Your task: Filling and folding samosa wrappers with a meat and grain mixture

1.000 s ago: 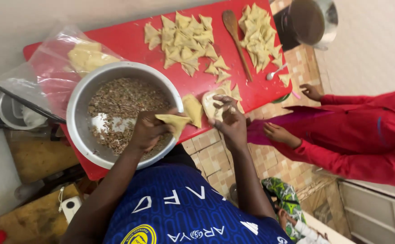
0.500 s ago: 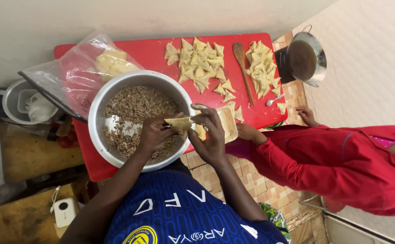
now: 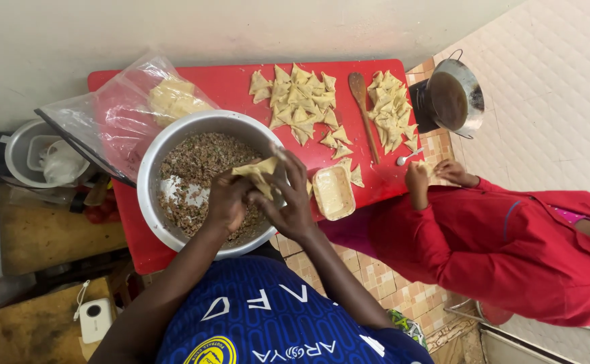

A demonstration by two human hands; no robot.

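Both my hands hold a pale dough wrapper [image 3: 258, 172] over a big metal bowl [image 3: 167, 145] of brown minced filling [image 3: 200, 162]. My left hand [image 3: 226, 202] grips its lower side, fingers curled. My right hand [image 3: 293, 199] pinches its right edge. The bowl sits on a red table [image 3: 231, 84]. Just right of my right hand lies a small pale tray [image 3: 333, 192].
Two heaps of folded triangular pastries [image 3: 302, 101] [image 3: 391, 111] lie on the table with a wooden spoon [image 3: 362, 108] between them. A clear plastic bag [image 3: 126, 114] holds dough sheets. Another person in red [image 3: 511, 249] handles a pastry at right. A metal pot [image 3: 453, 98] stands beyond, a small spoon [image 3: 406, 159] nearby.
My right hand came from the small tray to the wrapper held over the bowl. The view shifted, so the bowl sits more central. The person in red leaned in towards the table.
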